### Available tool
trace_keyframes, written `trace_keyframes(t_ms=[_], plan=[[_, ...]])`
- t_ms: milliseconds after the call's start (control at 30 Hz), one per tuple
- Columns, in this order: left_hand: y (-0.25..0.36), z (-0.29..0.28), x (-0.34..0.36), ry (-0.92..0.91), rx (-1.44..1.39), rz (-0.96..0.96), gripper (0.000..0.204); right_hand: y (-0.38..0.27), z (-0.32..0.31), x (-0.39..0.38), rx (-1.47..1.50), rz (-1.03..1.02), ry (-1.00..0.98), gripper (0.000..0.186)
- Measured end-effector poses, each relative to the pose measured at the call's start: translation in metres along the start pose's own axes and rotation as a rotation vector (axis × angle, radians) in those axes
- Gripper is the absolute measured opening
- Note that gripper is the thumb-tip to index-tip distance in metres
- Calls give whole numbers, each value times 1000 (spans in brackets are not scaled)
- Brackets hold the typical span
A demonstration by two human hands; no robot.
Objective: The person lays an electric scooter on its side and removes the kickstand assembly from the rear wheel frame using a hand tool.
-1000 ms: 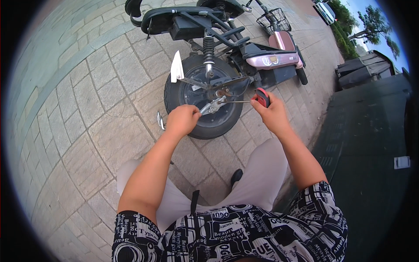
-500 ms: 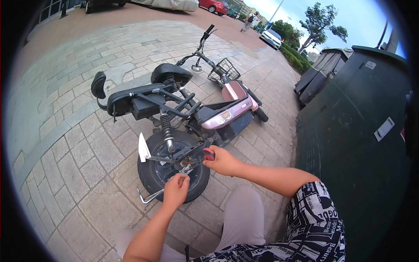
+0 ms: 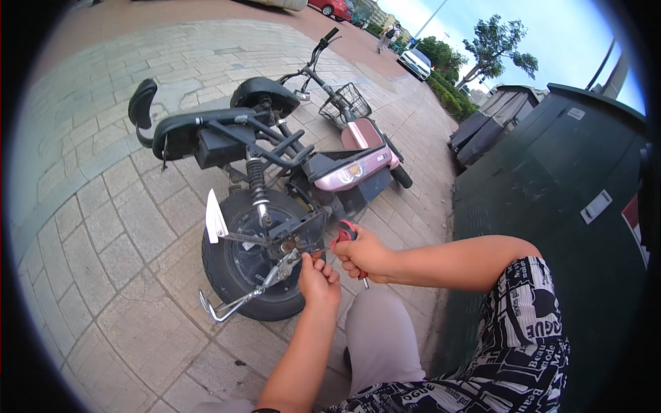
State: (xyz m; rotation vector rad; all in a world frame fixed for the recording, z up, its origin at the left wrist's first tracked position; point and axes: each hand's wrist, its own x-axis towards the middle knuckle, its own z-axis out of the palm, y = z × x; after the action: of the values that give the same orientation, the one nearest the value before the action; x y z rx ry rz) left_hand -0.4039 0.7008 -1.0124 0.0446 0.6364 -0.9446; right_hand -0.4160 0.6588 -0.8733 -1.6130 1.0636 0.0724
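A pink and black electric scooter [image 3: 351, 168] lies on its side on the paving. Its rear wheel [image 3: 231, 265] is closest to me, beside a silver metal stand [image 3: 265, 281] with bent legs. My right hand [image 3: 361, 255] is closed around a red-and-black-handled hand tool [image 3: 343, 234]; a metal bit sticks out below the fist, and a thin shaft points toward the wheel hub. At the upper end of the stand, by the hub, my left hand [image 3: 320, 281] is pinched. What its fingertips hold is too small to make out.
To the right stands a large dark green cabinet [image 3: 544, 179], with a grey covered object [image 3: 492, 124] beyond it. A white pointed plate [image 3: 215, 219] juts up by the wheel. Farther off are a white car [image 3: 415, 63], a red car [image 3: 332, 8] and a walking person [image 3: 389, 38].
My hands have come closer together near the hub. The left hand has moved right, uncovering the stand. The right hand has turned, showing more of the tool. The view has shifted slightly.
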Motion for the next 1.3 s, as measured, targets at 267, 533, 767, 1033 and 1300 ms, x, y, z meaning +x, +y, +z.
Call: trace_keyframes(t_ms=[267, 533, 767, 1033, 1300], plan=[[16, -11, 7, 1, -124, 10, 33, 9, 6, 23, -1234, -967, -254, 27], [18, -7, 2, 33, -107, 157, 33, -53, 36, 36, -2011, -1505, -762, 24], [43, -16, 6, 44, -226, 34, 25, -33, 47, -21, -1636, -1159, -6, 54], [32, -32, 7, -50, -236, 27, 26, -24, 51, -21, -423, 101, 30, 41], [21, -34, 9, -81, -199, 33, 26, -39, 40, -11, -851, -16, -84, 36]])
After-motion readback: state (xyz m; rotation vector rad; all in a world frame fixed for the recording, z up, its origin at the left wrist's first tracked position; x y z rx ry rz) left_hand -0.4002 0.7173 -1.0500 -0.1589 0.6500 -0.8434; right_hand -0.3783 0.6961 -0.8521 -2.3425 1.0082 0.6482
